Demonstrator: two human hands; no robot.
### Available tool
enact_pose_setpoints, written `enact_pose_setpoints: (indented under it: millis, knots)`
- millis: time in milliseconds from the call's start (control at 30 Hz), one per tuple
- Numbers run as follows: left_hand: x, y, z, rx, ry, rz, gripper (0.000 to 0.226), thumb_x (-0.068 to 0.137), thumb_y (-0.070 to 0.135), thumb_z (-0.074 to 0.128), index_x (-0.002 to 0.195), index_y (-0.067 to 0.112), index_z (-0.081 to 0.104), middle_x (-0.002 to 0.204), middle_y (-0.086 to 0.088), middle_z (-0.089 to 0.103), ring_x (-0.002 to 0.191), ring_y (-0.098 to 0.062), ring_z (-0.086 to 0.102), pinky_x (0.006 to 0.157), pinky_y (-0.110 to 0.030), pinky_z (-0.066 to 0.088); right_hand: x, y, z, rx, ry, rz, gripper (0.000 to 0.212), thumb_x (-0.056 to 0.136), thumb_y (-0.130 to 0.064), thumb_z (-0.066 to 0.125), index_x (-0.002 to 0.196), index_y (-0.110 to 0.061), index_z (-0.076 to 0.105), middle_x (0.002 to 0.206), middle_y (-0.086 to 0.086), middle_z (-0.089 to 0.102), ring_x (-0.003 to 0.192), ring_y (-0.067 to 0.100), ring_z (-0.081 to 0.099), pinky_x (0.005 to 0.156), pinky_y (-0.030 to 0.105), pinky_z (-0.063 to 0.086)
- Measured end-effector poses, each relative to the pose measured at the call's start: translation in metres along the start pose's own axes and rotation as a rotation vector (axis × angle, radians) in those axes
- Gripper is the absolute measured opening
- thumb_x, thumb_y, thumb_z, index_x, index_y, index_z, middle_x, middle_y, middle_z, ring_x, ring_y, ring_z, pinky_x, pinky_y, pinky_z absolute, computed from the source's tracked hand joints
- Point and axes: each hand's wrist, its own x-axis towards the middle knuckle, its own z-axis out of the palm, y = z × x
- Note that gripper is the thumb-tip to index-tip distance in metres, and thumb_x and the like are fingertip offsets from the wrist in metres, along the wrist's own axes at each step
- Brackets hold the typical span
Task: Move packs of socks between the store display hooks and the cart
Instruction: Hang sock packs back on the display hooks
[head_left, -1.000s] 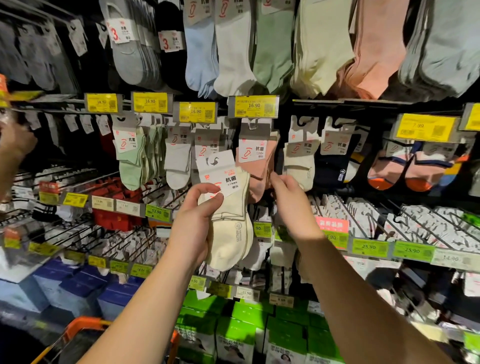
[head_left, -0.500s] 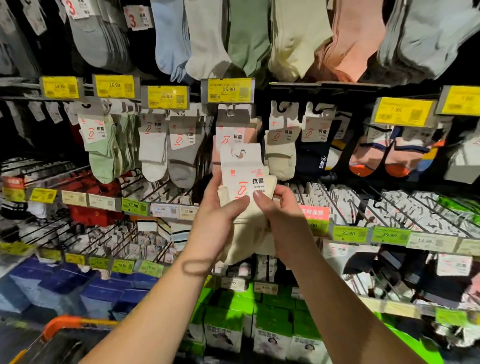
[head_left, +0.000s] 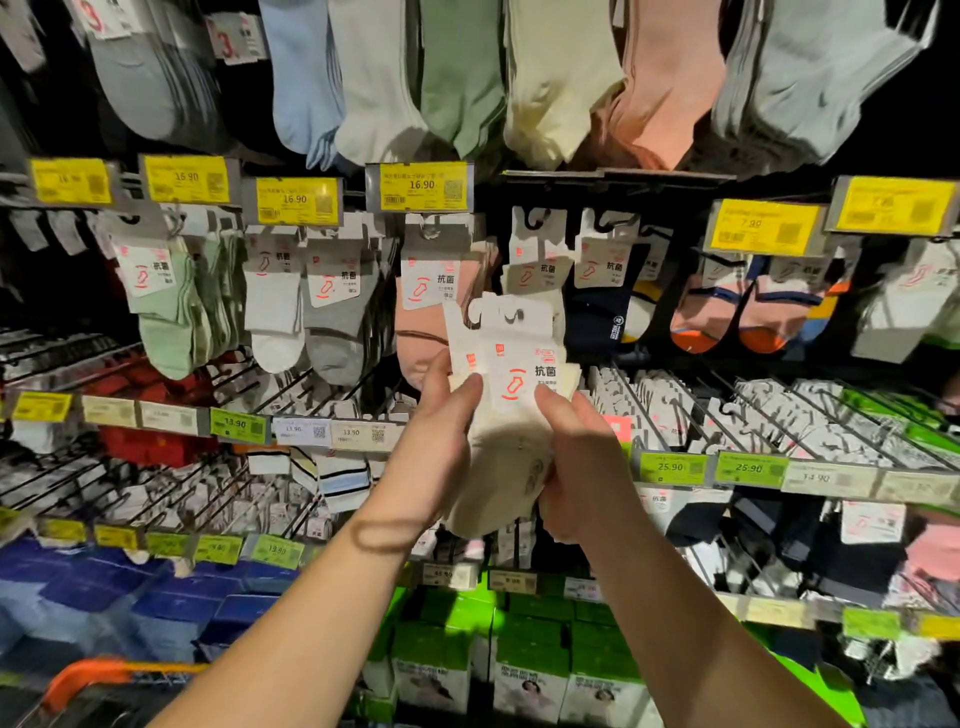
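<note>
Both hands on the cream sock pack (head_left: 511, 415) dead centre — left hand (head_left: 434, 457) pinching it from 9 o'clock, right hand (head_left: 582, 467) from 3. Pink pack (head_left: 423, 312) hangs at its 11 o'clock, orange cart handle (head_left: 104, 673) down at 7 — so both grips are full

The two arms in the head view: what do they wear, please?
Both arms are bare, with no sleeves in view. The left hand has a thin dark band around its wrist. The right hand shows no ring, watch or glove.
</note>
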Motion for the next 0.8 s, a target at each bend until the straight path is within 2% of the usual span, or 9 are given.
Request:
enact_pose_setpoints:
  millis: [100,200,267,367,500,600,667,733,800]
  knots:
    - [-0.003,0.001,-0.001,0.03,0.015,0.009,0.032,0.101,0.009,0.053,0.126,0.03,0.05,0.124,-0.003,0.069,0.115,-0.018,0.066,0.102,-0.038,0.051,0.0,0.0,-0.006,0.008,-0.004,0.043,0.022,0.1,-0.021,0.052,0.116,-0.016,0.068,0.11,0.013,0.075,0.098,0.031,0.073,0.087,0.046,0.054]
    - [-0.002,0.0,-0.004,0.049,0.074,0.034,0.04,0.094,0.014,0.066,0.128,0.028,0.05,0.126,-0.003,0.068,0.118,-0.018,0.065,0.108,-0.045,0.047,0.0,0.001,-0.008,0.012,-0.034,0.039,0.025,0.103,-0.02,0.051,0.122,-0.016,0.066,0.115,0.012,0.074,0.106,0.032,0.071,0.097,0.049,0.053]
    - [-0.002,0.0,-0.005,0.032,0.113,0.038,0.043,0.093,0.013,0.068,0.13,0.025,0.05,0.123,-0.002,0.07,0.118,-0.02,0.066,0.108,-0.049,0.047,-0.002,-0.001,-0.007,0.028,-0.034,0.028,0.026,0.104,-0.02,0.05,0.124,-0.015,0.065,0.114,0.011,0.075,0.104,0.03,0.072,0.093,0.045,0.055]
    - [-0.004,-0.001,-0.005,-0.009,0.148,0.03,0.037,0.095,0.012,0.064,0.128,0.024,0.054,0.122,-0.005,0.072,0.118,-0.024,0.066,0.108,-0.053,0.046,-0.004,-0.006,-0.009,0.04,-0.021,0.023,0.029,0.103,-0.027,0.053,0.124,-0.012,0.065,0.11,0.011,0.076,0.099,0.029,0.074,0.077,0.035,0.058]
    - [-0.004,0.001,-0.012,0.041,0.234,0.058,0.032,0.097,0.016,0.064,0.125,0.026,0.057,0.12,-0.005,0.073,0.114,-0.028,0.068,0.105,-0.058,0.047,0.001,-0.005,-0.013,0.068,-0.018,-0.002,0.036,0.102,-0.028,0.055,0.133,-0.011,0.059,0.123,0.016,0.07,0.114,0.037,0.067,0.102,0.053,0.049]
    - [-0.002,0.008,-0.021,0.082,0.287,0.106,0.029,0.097,0.016,0.064,0.124,0.025,0.056,0.116,-0.001,0.074,0.11,-0.022,0.07,0.105,-0.054,0.047,0.017,-0.013,-0.02,-0.033,0.035,-0.114,0.046,0.099,-0.036,0.059,0.139,-0.014,0.054,0.127,0.008,0.07,0.12,0.029,0.065,0.108,0.051,0.046]
    - [-0.001,0.014,-0.027,0.059,0.313,0.12,0.025,0.098,0.017,0.063,0.121,0.026,0.056,0.112,-0.001,0.075,0.108,-0.022,0.07,0.105,-0.054,0.048,0.028,-0.023,-0.025,-0.115,0.049,-0.161,0.062,0.084,-0.051,0.067,0.138,-0.025,0.053,0.132,-0.001,0.067,0.126,0.023,0.06,0.115,0.052,0.038]
    - [-0.003,0.017,-0.031,0.019,0.314,0.127,0.024,0.097,0.02,0.063,0.12,0.025,0.057,0.112,-0.002,0.076,0.108,-0.025,0.07,0.104,-0.056,0.048,0.042,-0.031,-0.03,-0.208,0.027,-0.187,0.063,0.077,-0.059,0.067,0.133,-0.034,0.053,0.132,-0.008,0.067,0.128,0.02,0.059,0.115,0.051,0.038]
    - [-0.005,0.02,-0.032,-0.014,0.319,0.127,0.021,0.098,0.019,0.062,0.117,0.024,0.056,0.111,-0.004,0.076,0.106,-0.026,0.071,0.103,-0.058,0.048,0.044,-0.045,-0.025,-0.346,-0.001,-0.195,0.059,0.085,-0.058,0.061,0.138,-0.035,0.048,0.131,-0.013,0.066,0.126,0.013,0.059,0.111,0.043,0.043]
